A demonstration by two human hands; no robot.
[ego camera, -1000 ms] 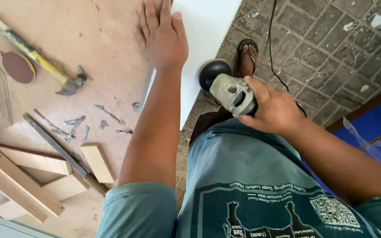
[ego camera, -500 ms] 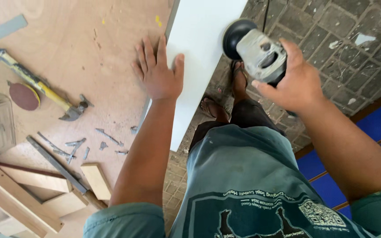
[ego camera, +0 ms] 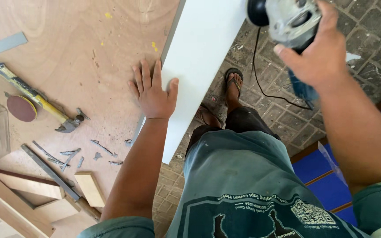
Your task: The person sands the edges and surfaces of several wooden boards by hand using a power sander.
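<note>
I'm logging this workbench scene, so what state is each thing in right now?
Left hand: flat, fingers spread, pressing on the white board's edge.
Right hand: gripping the sander.
Sander: held at the board's far edge; spinning or not, cannot tell.
White board: lying flat, overhanging the plywood bench.
Hammer: lying idle.
Sanding disc: loose beside the hammer.

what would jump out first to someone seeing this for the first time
The right hand at the top right grips a grey power sander with a black round pad beside the edge of a long white board. The left hand lies flat where that board meets the plywood bench. Further left lies a yellow-handled hammer.
</note>
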